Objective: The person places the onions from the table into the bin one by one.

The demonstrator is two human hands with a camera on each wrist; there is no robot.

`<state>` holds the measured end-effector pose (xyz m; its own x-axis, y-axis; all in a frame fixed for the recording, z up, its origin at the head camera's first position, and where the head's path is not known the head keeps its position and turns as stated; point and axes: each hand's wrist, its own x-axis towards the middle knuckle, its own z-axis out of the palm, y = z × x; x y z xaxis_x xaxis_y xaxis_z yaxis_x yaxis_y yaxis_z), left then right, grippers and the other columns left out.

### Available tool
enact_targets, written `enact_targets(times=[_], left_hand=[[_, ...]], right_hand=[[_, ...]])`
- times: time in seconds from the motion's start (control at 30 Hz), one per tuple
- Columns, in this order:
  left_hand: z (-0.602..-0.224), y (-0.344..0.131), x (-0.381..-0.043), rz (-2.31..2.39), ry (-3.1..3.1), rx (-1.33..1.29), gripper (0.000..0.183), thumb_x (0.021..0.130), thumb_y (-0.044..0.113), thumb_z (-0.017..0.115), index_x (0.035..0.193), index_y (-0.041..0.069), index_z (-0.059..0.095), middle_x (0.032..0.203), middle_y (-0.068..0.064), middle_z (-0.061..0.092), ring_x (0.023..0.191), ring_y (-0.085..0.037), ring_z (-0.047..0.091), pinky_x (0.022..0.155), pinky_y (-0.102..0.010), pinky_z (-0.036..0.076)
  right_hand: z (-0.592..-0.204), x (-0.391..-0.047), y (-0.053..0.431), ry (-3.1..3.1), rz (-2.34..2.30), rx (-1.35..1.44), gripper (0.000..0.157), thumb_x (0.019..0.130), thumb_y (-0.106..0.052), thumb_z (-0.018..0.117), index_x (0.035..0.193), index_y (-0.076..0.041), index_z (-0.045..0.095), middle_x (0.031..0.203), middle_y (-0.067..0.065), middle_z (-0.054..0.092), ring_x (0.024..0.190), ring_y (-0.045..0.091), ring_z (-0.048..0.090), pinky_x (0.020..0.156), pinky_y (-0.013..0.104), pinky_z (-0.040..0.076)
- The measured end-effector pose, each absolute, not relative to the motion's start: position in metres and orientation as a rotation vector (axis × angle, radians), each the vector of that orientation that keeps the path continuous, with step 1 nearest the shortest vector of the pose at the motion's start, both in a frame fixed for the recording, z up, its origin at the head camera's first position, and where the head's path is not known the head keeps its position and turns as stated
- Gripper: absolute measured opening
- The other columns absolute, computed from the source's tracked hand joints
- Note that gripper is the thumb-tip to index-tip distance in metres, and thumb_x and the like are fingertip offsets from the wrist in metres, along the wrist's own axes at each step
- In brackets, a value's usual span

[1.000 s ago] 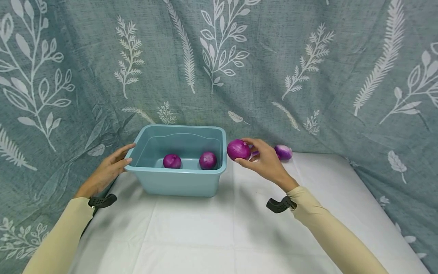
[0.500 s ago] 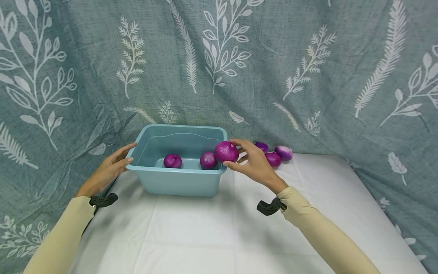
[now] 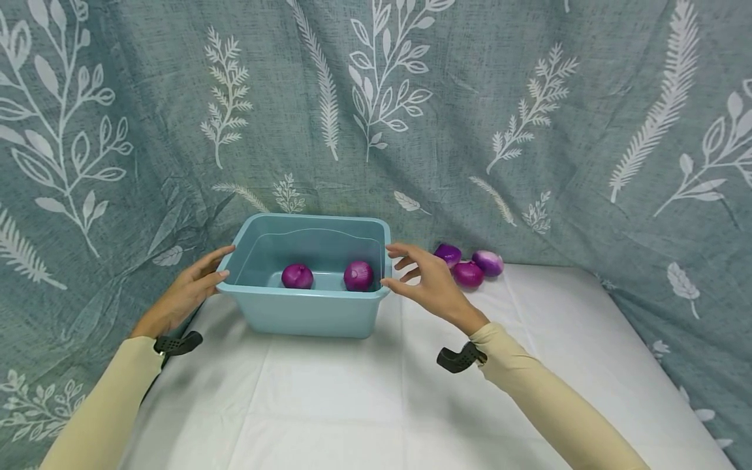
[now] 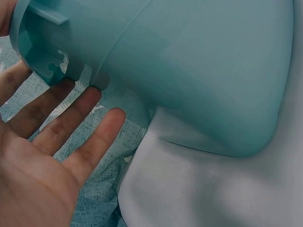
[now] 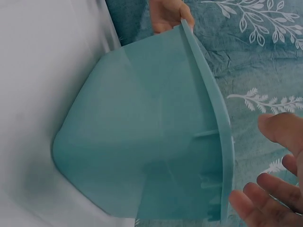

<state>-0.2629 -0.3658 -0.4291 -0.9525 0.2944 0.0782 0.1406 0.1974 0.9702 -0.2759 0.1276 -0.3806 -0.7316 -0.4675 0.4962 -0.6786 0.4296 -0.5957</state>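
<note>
Head view: the tub (image 3: 305, 313) stands on the tabletop (image 3: 329, 405). A left onion (image 3: 297, 276) and a right onion (image 3: 358, 276) lie inside it, apart; three purple bulbs (image 3: 468, 275) lie to the tub's right. The left hand (image 3: 179, 297) touches the tub's left rim; the right hand (image 3: 435, 284), grip released and holding nothing, is at its right rim.

Left wrist view: left grip unclenched, fingers nearly straight beside the tub.

Right wrist view: fingers spread; rim contact unconfirmed.

Recommended: brace the tub lightly; lower onions below its rim before release.
</note>
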Motion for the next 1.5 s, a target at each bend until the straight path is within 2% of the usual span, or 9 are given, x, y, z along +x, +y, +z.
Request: enact_targets(times=[0.3,0.67,0.93,1.1,1.2,1.5], left_hand=[[-0.428,-0.368,-0.264,1.852,2.343,0.425,0.058,0.112,0.026,0.049,0.165,0.033,0.026,0.173,-0.001,0.006,0.157,-0.032,0.009,0.097,-0.026,0.048],[-0.429,-0.369,-0.262,1.864,2.336,0.436,0.058,0.112,0.025,0.048,0.165,0.031,0.025,0.173,-0.002,0.005,0.157,-0.034,0.009,0.097,-0.024,0.049],[-0.429,-0.369,-0.263,1.866,2.333,0.436,0.058,0.112,0.025,0.049,0.165,0.032,0.026,0.173,-0.001,0.006,0.157,-0.033,0.009,0.097,-0.024,0.049],[-0.429,-0.368,-0.262,1.858,2.336,0.434,0.058,0.112,0.026,0.049,0.165,0.031,0.026,0.173,-0.001,0.007,0.157,-0.033,0.010,0.097,-0.024,0.049],[-0.429,-0.368,-0.261,1.858,2.335,0.427,0.058,0.112,0.026,0.049,0.165,0.032,0.026,0.173,-0.001,0.007,0.157,-0.033,0.010,0.097,-0.024,0.049],[-0.428,-0.366,-0.262,1.868,2.322,0.430,0.058,0.112,0.026,0.049,0.165,0.030,0.025,0.173,-0.002,0.004,0.157,-0.034,0.006,0.097,-0.024,0.049]], right_hand=[[-0.396,-0.294,0.157,-2.485,1.123,0.856,0.055,0.091,-0.029,0.083,0.140,-0.015,0.062,0.124,0.005,0.068,0.101,0.019,0.067,0.083,0.035,0.060],[-0.432,-0.328,0.211,-2.529,1.071,0.646,0.056,0.088,-0.021,0.086,0.136,-0.003,0.063,0.122,0.015,0.068,0.101,0.036,0.068,0.085,0.049,0.058],[-0.455,-0.345,0.247,-2.618,0.953,0.469,0.060,0.088,-0.024,0.085,0.138,0.000,0.061,0.127,0.023,0.065,0.114,0.042,0.062,0.095,0.054,0.052],[-0.466,-0.352,0.261,-2.655,0.913,0.365,0.059,0.088,-0.022,0.085,0.136,0.004,0.061,0.124,0.028,0.065,0.102,0.041,0.063,0.087,0.053,0.050],[-0.470,-0.353,0.264,-2.695,0.892,0.289,0.060,0.090,-0.024,0.083,0.138,0.004,0.060,0.124,0.031,0.061,0.099,0.039,0.060,0.086,0.053,0.049],[-0.480,-0.355,0.269,-2.754,0.812,0.140,0.066,0.089,-0.030,0.083,0.139,0.004,0.057,0.139,0.033,0.046,0.123,0.054,0.050,0.104,0.066,0.041]])
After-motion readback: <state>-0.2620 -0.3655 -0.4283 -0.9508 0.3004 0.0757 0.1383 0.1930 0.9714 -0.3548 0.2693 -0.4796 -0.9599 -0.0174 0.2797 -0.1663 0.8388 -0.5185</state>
